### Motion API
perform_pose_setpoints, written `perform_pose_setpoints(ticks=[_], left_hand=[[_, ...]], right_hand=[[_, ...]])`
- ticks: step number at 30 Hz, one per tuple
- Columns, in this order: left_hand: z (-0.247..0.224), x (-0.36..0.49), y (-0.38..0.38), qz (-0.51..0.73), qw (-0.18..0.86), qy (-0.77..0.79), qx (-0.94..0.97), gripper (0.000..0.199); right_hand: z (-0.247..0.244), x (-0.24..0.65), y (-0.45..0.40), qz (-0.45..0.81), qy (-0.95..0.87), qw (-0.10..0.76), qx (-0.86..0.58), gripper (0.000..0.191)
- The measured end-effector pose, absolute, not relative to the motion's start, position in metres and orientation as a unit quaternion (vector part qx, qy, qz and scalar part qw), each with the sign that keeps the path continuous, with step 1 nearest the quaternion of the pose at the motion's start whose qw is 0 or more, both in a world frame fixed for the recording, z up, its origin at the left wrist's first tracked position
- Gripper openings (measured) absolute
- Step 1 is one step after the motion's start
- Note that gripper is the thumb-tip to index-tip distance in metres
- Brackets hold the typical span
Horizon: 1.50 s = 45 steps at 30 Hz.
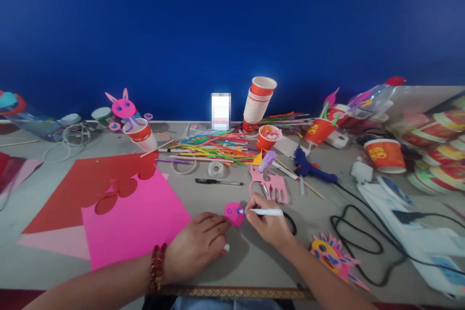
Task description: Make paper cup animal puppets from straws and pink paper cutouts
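Note:
A bright pink paper circle [233, 213] lies on the table in front of me, with a small blue ring drawn on its left side. My left hand [198, 242] rests on the table, fingers together, fingertips pressing the circle's left edge. By its thumb a small white piece [226, 247] sticks out, perhaps a cap. Between the fingers of my right hand [269, 220] is a white marker [267, 212], held nearly level. Its blue tip touches the circle's right side.
Pink and red sheets [131, 218] lie at left. A black pen [219, 182], a tape roll [215, 169] and pipe cleaners [210, 145] lie ahead. Stacked paper cups [258, 106] stand behind. Rightward are a blue glue gun [314, 169], a pink-and-yellow paper figure [332, 256] and cables [358, 237].

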<state>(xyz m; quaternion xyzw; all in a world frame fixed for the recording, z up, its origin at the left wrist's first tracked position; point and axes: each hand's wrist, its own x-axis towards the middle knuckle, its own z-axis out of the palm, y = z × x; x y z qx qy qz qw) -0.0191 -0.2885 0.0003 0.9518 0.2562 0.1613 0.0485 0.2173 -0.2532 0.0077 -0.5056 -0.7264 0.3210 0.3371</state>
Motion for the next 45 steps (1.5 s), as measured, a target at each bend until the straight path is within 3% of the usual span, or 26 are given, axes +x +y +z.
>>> perform_pose_setpoints(ticks=[45], left_hand=[[0.0019, -0.0187, -0.2885, 0.152, 0.047, 0.256, 0.954, 0.014]], right_hand=[[0.0024, 0.2181, -0.2529, 0.326, -0.727, 0.326, -0.509, 0.013]])
